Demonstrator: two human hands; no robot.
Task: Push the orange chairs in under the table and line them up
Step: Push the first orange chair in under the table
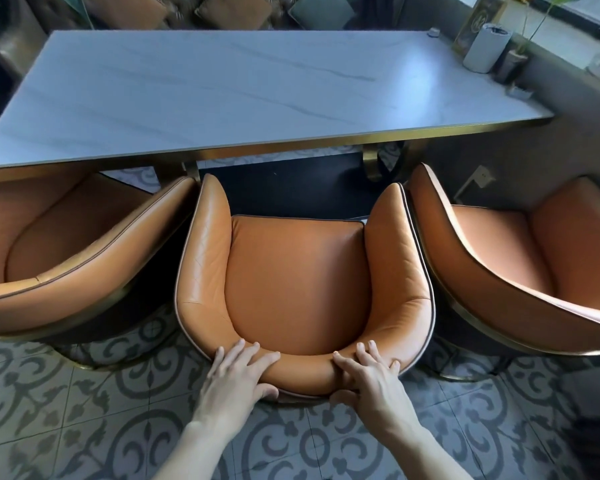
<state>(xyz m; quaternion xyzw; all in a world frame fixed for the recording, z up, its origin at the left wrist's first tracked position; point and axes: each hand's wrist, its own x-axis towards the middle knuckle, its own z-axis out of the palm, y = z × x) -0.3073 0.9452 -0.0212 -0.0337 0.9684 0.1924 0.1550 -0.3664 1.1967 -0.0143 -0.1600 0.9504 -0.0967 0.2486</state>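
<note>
Three orange leather tub chairs stand along the near side of a white marble table with a gold edge. The middle chair faces the table, its seat front short of the table edge. My left hand and my right hand both grip the top of its backrest, fingers over the rim, thumbs behind. The left chair has its front tucked under the tabletop and is turned slightly. The right chair stands angled beyond the table's right corner.
The floor is patterned grey tile. A ledge at the right holds a white cylinder, a framed sign and small potted plants. A sofa with cushions lies beyond the table. A gold table leg shows underneath.
</note>
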